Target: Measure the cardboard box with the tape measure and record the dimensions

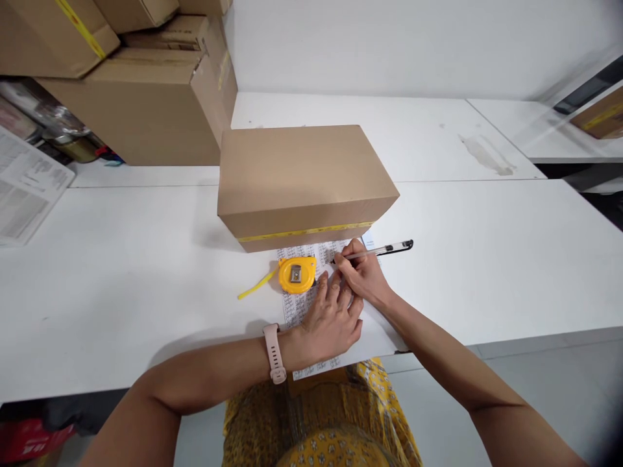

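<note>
My right hand is closed round a pen whose tip touches a printed sheet of paper on the white table. My left hand lies flat on that sheet with fingers stretched out, a pale watch on its wrist. A yellow tape measure rests on the sheet just left of my hands, a short length of tape pulled out to its left. Right behind the sheet stands a closed cardboard box with yellow tape along its front.
Larger cardboard boxes are stacked at the back left. Printed papers lie at the far left edge. Another white table and a box stand at the back right. The table's front edge runs just under my forearms.
</note>
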